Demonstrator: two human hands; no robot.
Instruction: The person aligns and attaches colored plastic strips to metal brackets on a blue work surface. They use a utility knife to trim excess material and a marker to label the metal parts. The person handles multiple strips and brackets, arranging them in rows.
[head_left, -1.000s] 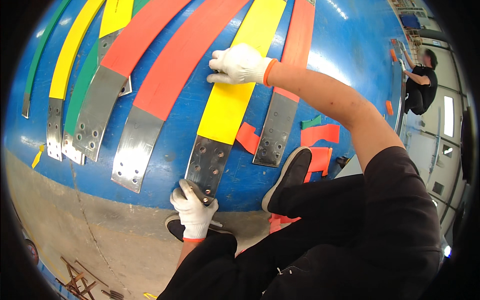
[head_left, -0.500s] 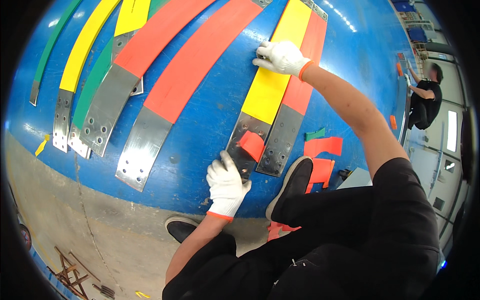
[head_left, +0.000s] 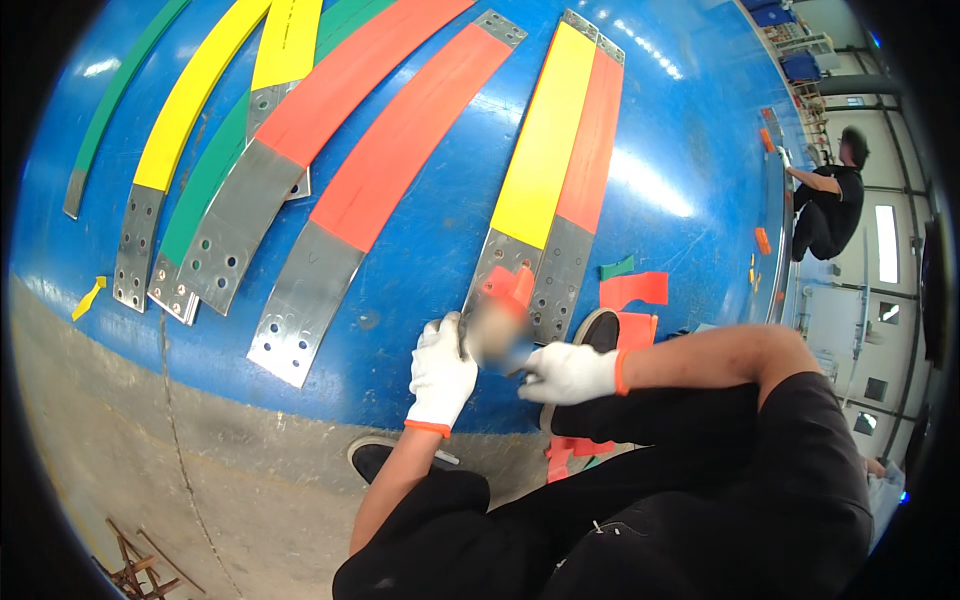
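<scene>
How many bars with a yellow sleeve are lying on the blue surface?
3. One long curved yellow bar at far left, a short yellow bar at top centre over green ones, and one yellow bar right of centre, its bare end by both hands. Others may lie beyond the frame.

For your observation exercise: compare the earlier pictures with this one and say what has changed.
The right hand came down off the yellow bar to its bare metal end, meeting the left hand there. The yellow bar now lies against the orange one. The other bars stayed put.

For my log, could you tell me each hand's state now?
Left hand: closed on the yellow bar's metal end.
Right hand: grip cannot be told.
</scene>
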